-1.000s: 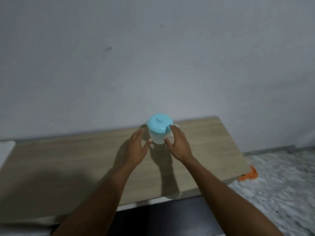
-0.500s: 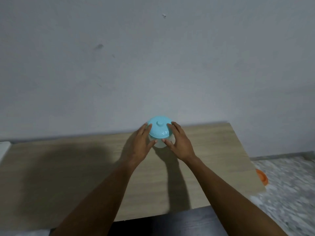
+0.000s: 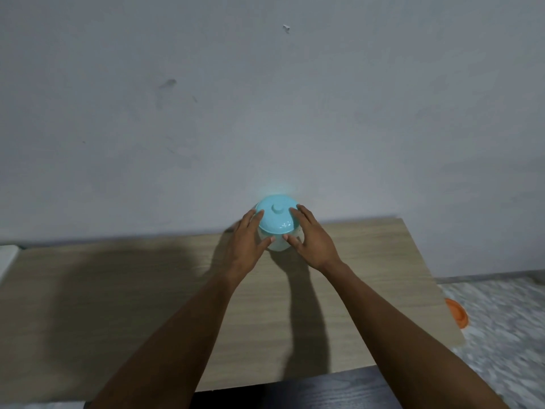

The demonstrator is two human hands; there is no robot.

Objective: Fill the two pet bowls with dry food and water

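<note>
Nearest to the camera, a dark surface (image 3: 295,391) crosses the bottom edge, and both bare forearms reach forward over it onto the light wooden table (image 3: 147,290).

At the far side of the table, close to the wall (image 3: 265,98), stands the container (image 3: 278,245). It has a pale, half-clear body and a light blue lid (image 3: 275,218) with a small knob, and the lid is on. The left hand (image 3: 249,242) and the right hand (image 3: 309,240) hold it between them. The fingers curve round its sides up to the rim of the lid, and the two thumbs lie on the front of the body, near each other. The container appears to stand upright on the table, though the hands hide its base.

To the right, on the speckled floor (image 3: 501,335), an orange thing (image 3: 457,315) shows from behind the table corner. It may be one of the pet bowls, but most of it is hidden and I cannot be sure. A second bowl is not in view.

In my judgement the task is at its beginning. The supply is only being taken in the hands, and no bowl can be seen with food or water in it. Whether this container holds food or water, I cannot tell. What is left is to carry it to the bowls, take off the lid, fill one, and then fill the other.
</note>
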